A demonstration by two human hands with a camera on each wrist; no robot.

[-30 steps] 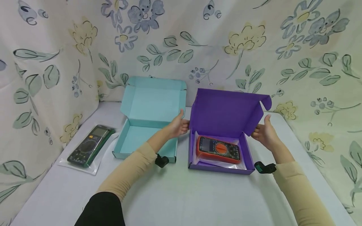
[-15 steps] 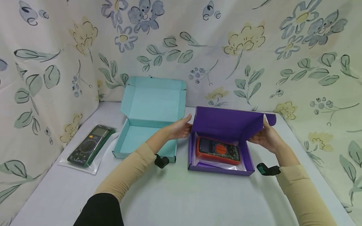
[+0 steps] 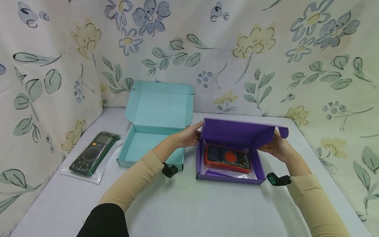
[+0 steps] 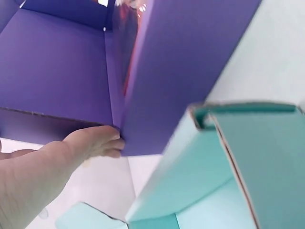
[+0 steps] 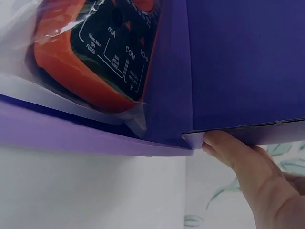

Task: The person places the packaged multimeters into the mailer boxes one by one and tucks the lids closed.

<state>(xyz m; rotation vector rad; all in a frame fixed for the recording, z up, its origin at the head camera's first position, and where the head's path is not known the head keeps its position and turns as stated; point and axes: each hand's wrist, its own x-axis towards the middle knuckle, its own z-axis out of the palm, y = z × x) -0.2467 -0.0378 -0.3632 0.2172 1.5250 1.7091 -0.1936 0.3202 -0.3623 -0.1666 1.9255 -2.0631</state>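
Left hand [image 3: 189,136] against the left side of the purple box [image 3: 231,180], near the rear corner by the raised lid [image 3: 234,130]; a loose, wide grip, touching the cardboard rather than clenched round it. Right hand [image 3: 276,146] at the opposite end, touching the edge of the side flap [image 3: 263,138]; a wide, relaxed grip there too, partly hidden behind the cardboard. Raised lid at a slant over the rear of the box, inner face in view. Inside the purple box, face up and lying lengthwise, an orange-red multimeter [image 3: 214,161] in clear plastic [image 5: 16,86], with "COM" and "mA" legible in the right wrist view. Just left of the purple box, a teal box [image 3: 151,143], with teal lid [image 3: 161,105] tilted well back. Farther left, flat and diagonal on the white surface [image 3: 225,210], a green-edged multimeter [image 3: 94,153] in a clear bag [image 3: 96,178]. Behind, a cloth [image 3: 222,70] printed with flowers and leaves. On both arms, beige sleeves [image 3: 133,181]; near each wrist, a small black device [image 3: 169,170].
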